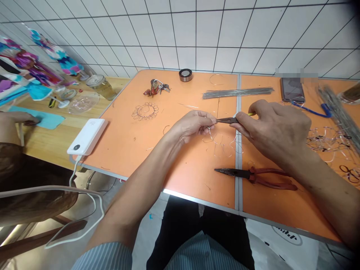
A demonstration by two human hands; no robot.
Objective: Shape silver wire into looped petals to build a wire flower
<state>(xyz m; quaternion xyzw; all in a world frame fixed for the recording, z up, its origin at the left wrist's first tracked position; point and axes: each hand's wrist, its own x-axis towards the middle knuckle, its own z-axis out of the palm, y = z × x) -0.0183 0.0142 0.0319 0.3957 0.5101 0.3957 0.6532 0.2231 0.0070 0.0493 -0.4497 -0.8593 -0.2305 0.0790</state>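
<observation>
Near the middle of the orange table [123,150], my left hand [198,123] pinches a thin wire [218,108]. My right hand [272,125] is closed round small pliers [226,120], whose jaws point left and meet the wire at my left fingertips. Looped wire [222,144] hangs or lies just below my fingers. Long-nose pliers with red handles [260,175] lie nearer the front edge. A flower-shaped wire ring [145,111] rests to the left of my left hand.
Straight wires [237,93], a tape roll [185,75] and keys [157,87] lie at the back. A white power bank [87,137] with a cable sits at the left edge. At right are a phone [292,90] and more wire bundles. Another person's hand [25,118] is at far left.
</observation>
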